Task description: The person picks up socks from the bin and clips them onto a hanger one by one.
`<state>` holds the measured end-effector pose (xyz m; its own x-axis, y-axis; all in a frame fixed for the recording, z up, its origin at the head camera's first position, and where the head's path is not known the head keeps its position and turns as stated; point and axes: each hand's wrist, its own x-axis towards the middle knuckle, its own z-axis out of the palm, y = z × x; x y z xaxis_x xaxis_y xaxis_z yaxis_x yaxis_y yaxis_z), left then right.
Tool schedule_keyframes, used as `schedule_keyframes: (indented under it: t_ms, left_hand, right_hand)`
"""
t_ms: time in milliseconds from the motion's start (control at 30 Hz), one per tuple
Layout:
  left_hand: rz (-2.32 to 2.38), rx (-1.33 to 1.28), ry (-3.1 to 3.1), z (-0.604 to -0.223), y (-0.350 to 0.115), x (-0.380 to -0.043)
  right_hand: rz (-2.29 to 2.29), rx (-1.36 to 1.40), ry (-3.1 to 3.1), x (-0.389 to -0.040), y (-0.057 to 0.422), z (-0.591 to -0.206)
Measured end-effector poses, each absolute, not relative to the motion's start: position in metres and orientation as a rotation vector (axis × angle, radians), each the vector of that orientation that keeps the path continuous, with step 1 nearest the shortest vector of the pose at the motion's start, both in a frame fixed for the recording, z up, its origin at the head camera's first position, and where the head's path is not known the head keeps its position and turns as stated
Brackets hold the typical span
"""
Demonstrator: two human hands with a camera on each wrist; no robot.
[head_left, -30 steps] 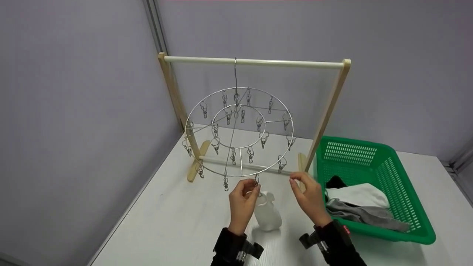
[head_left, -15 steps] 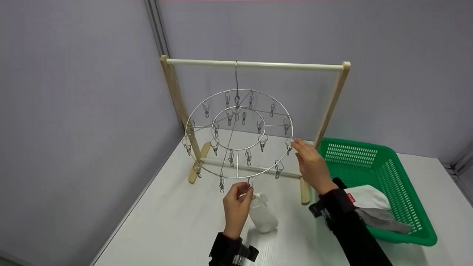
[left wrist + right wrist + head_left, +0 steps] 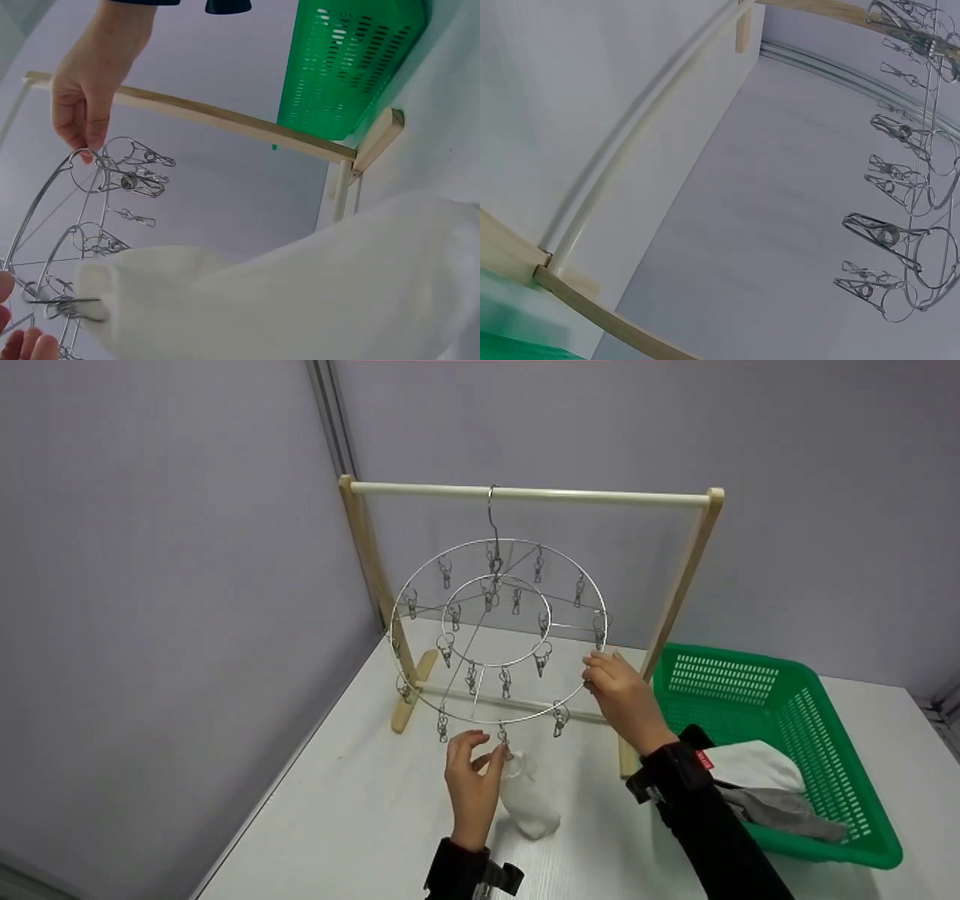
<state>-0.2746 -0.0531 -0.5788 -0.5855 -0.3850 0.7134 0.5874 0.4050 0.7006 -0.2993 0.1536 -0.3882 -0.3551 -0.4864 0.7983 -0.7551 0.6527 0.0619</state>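
A white sock [image 3: 529, 804] hangs from a metal clip on the front rim of a round wire clip hanger [image 3: 480, 718]; the left wrist view shows the clip biting the cuff of the sock [image 3: 315, 300]. Beside that clip is my left hand [image 3: 472, 787], its thumb and fingers spread apart and touching nothing I can see. My right hand [image 3: 626, 697] pinches the outer ring at its right side, and the left wrist view also shows this right hand [image 3: 94, 82] on the wire. No hand appears in the right wrist view.
The hanger hooks over the white top bar [image 3: 600, 495] of a wooden stand. A green basket [image 3: 847, 750] stands at the right with white cloth [image 3: 757, 765], grey cloth [image 3: 787, 814] and something black inside. Several clips dangle around both rings. Walls rise behind and left.
My right hand has moved from beside the basket up to the ring and now grips it. My left fingers have let go of the clip. The ring has turned slightly, its front moving left.
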Motion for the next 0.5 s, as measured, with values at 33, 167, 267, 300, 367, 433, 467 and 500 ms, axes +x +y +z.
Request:
schedule_keyframes:
  t_ms: [33, 167, 267, 300, 367, 433, 467, 500]
  left_hand:
    - [-1.312, -0.150, -1.762, -0.579, -0.054, -0.274]
    - [-1.252, -0.087, -1.768, -0.607, -0.053, -0.289]
    - [-1.285, -0.160, -1.766, -0.603, -0.046, -0.284]
    - [-1.279, -0.187, -1.776, -0.596, -0.044, -0.280]
    - [-1.306, -0.276, -1.783, -0.570, -0.040, -0.265]
    - [-1.345, -0.347, -1.797, -0.535, -0.036, -0.243]
    - [-1.359, -0.369, -1.796, -0.517, -0.035, -0.232]
    - [-1.381, -0.377, -1.809, -0.501, -0.033, -0.223]
  right_hand:
    - [0.404, 0.963, -2.023, -0.298, 0.152, -0.389]
    - [0.436, 0.976, -1.991, -0.292, 0.147, -0.390]
    - [0.443, 0.992, -1.967, -0.287, 0.142, -0.391]
    - [0.440, 0.995, -1.961, -0.285, 0.140, -0.391]
    - [0.436, 0.997, -1.952, -0.281, 0.137, -0.392]
    - [0.438, 1.006, -1.938, -0.277, 0.134, -0.392]
    - [0.440, 1.011, -1.933, -0.275, 0.133, -0.392]
    - [0.444, 1.018, -1.927, -0.273, 0.131, -0.393]
